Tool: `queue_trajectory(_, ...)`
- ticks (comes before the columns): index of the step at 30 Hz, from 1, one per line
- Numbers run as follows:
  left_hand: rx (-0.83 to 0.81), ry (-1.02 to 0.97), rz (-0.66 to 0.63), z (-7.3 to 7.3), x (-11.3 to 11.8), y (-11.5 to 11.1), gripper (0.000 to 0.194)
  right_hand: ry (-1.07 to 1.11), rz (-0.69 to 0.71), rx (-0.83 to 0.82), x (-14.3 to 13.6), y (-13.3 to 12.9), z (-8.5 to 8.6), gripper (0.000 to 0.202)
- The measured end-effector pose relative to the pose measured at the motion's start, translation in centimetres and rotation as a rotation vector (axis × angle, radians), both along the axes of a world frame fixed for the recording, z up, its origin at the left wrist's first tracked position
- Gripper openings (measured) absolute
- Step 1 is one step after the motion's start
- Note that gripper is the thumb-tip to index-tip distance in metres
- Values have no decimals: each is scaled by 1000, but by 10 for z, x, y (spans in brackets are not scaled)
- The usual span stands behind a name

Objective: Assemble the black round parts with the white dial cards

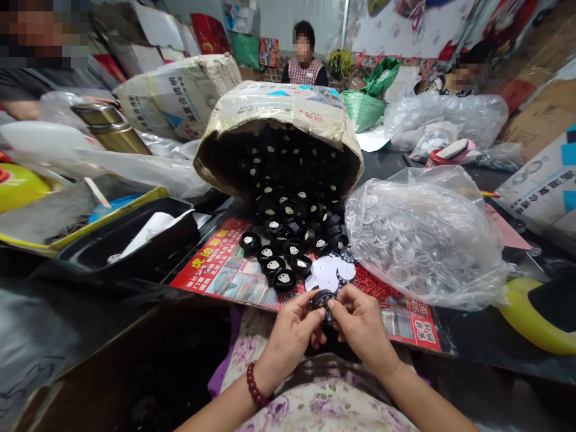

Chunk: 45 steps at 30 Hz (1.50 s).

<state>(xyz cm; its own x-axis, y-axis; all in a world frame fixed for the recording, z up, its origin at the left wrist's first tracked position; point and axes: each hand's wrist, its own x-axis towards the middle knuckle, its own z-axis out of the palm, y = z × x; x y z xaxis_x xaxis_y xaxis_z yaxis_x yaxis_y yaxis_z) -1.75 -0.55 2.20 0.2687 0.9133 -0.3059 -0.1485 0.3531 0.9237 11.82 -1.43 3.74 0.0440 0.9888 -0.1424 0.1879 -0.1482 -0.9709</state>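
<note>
Between both hands, over the table's front edge, is a round black part (324, 299). My left hand (294, 327) grips its left side, thumb on its face; a dark red bead bracelet circles that wrist. My right hand (362, 318) pinches the part from the right with thumb and fingers. Just beyond lie white discs (324, 273) with a dark dial among them, and small red pieces (371, 283). Several black round parts (284, 279) spill from a large sack (274, 103) lying open toward me. To the right, a clear plastic bag (418, 240) holds transparent rings.
A black tray (121, 261) with a white scoop-like piece is at the left, beside a yellow-rimmed tray (58, 240). A golden flask (110, 129) stands behind. A yellow ring-shaped object (533, 324) is at the right edge. Other people sit across and at the sides.
</note>
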Motion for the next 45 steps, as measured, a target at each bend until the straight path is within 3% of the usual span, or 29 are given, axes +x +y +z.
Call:
queue_trajectory(3,17,-34,-8,0,1,0,35,236,-91,-124,-6,-1,-4,28)
queue_trajectory(6,38,-29,-12,-1,2,-2,38,315,-121,-156,-8,-2,-8,28)
queue_trajectory(9,95,77,22,-3,1,-3,32,176,-55,-123,-4,-2,-10,28)
queue_trajectory(13,206,184,41,-2,-2,-6,28,-134,-11,98,4,-3,-9,24)
queue_trajectory(16,231,204,5,-2,-3,-8,30,-118,53,195,5,-5,-8,7)
queue_trajectory(21,125,111,-9,-3,-2,-3,31,31,157,188,1,-11,-5,27)
queue_trajectory(24,30,12,-22,-5,-5,5,31,43,233,165,14,-16,-2,41)
queue_trajectory(28,-90,-169,57,-2,-10,18,18,-399,103,273,60,-19,-5,9)
queue_trajectory(31,-134,-271,8,2,-6,21,18,-756,13,288,91,-15,-15,14)
queue_trajectory(34,-122,-247,-99,1,2,18,28,-933,21,295,99,-9,-26,15)
queue_trajectory(37,-79,-102,-118,-7,5,13,38,-1004,11,327,94,-6,-31,17)
queue_trajectory(40,-74,2,-62,-15,4,9,40,-915,-30,349,86,-7,-27,18)
queue_trajectory(45,-142,-61,-53,-14,12,5,42,-278,-79,274,58,-10,-4,19)
